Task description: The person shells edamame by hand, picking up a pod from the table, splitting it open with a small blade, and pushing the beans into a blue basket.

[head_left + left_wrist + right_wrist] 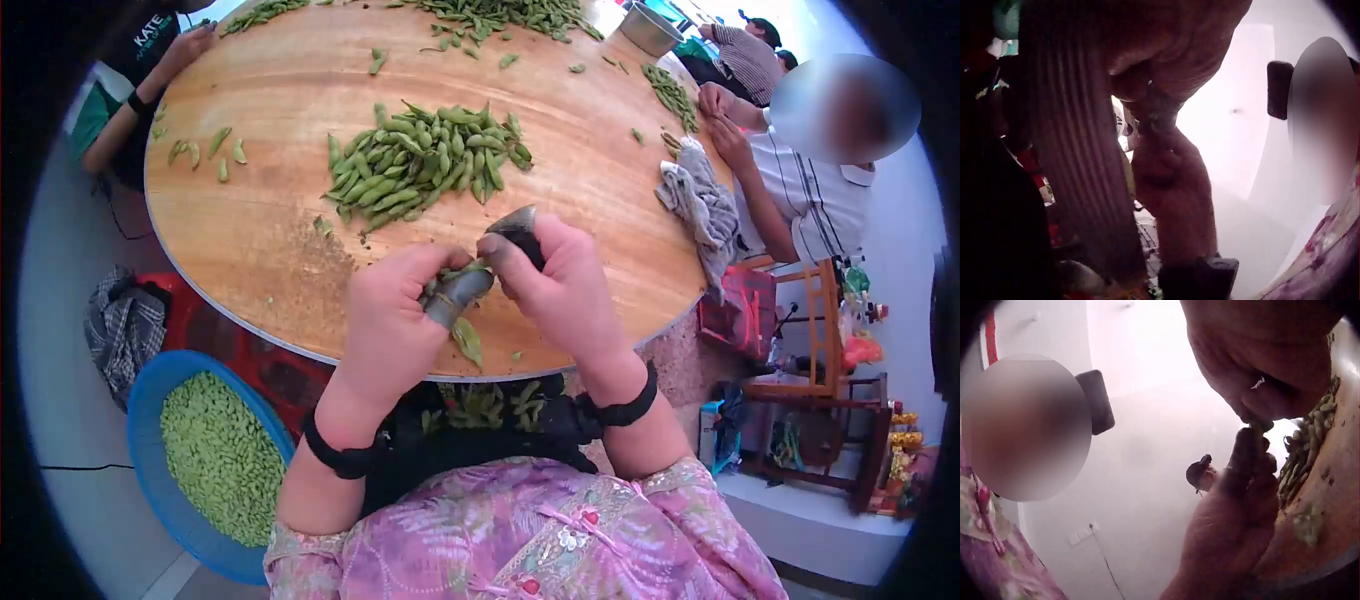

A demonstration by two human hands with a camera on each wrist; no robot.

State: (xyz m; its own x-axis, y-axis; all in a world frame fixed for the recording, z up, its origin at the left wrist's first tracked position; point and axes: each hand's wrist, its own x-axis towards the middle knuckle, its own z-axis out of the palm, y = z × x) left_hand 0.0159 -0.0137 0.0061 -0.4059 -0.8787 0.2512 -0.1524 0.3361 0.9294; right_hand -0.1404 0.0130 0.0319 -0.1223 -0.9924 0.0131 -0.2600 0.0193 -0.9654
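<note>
Over the near edge of the table my left hand (390,305) pinches a green soybean pod (462,270) between thumb and fingers. My right hand (565,290) meets it from the other side, its thumb and finger gripping the pod's end. Dark grey covers wrap some fingers of both hands. Below the left fingers a pale opened pod (467,343) shows near the table edge. Just beyond the hands lies a heap of soybean pods (425,160). In the right wrist view the fingertips of both hands come together at a small green bit (1260,425); the left wrist view is dark.
A blue basin (150,385) of shelled green beans stands at the lower left, beside the round wooden table (270,110). More pods (500,12) lie at the far side. A grey towel (700,205) hangs over the right edge. Other people (800,190) sit around the table.
</note>
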